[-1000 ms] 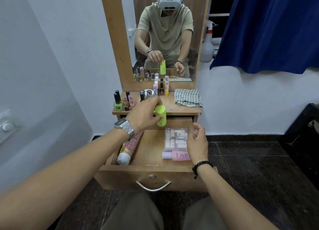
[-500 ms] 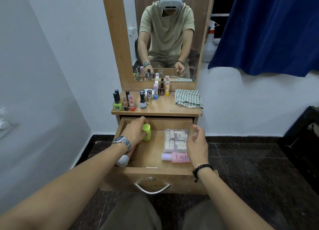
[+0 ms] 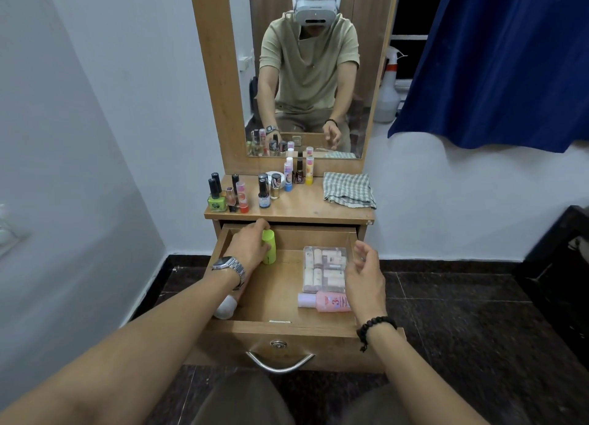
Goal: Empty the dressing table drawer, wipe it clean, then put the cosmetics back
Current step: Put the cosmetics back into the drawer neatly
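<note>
The left hand (image 3: 250, 249) is gripping an upright lime-green tube (image 3: 268, 246) near the back wall of the open drawer (image 3: 280, 324), its wrist lying over a capped bottle just behind it; the tube is looking light, stiff and smooth, best held around its middle. The right hand (image 3: 363, 274) is hovering with fingers relaxed and holding nothing, over the near edge of a clear plastic case (image 3: 323, 268) and a pink bottle (image 3: 331, 302). Bare drawer floor is lying between the hands, with the walls close outside each.
</note>
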